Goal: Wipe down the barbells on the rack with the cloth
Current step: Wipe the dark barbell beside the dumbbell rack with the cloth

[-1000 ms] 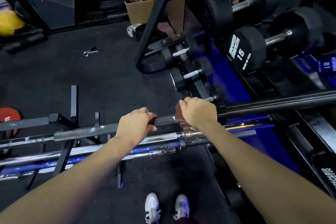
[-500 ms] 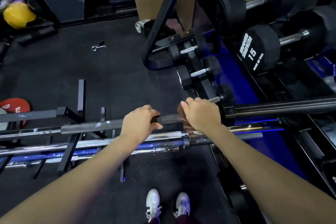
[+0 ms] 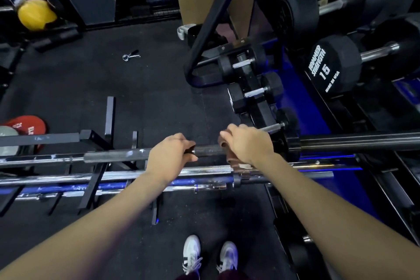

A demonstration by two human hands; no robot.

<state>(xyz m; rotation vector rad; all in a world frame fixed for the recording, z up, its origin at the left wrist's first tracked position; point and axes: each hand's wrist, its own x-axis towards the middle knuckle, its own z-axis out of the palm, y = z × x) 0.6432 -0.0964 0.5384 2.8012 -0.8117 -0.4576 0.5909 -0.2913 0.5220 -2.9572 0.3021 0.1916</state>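
Bare forearms, no sleeves; white sneakers [image 3: 192,254] with dark stripes, white laces; maroon trouser hems.

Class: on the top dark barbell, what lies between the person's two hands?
Head view: only a short bare stretch of the dark grey steel barbell separates the left hand from the right hand holding the brown cloth.

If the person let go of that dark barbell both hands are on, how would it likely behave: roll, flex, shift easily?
The dark barbell looks like a long round metal bar, so it is probably stiff and heavy. Being round, it could roll unless the rack cradles it. The left hand grips it bare, while the right hand presses the cloth around it.
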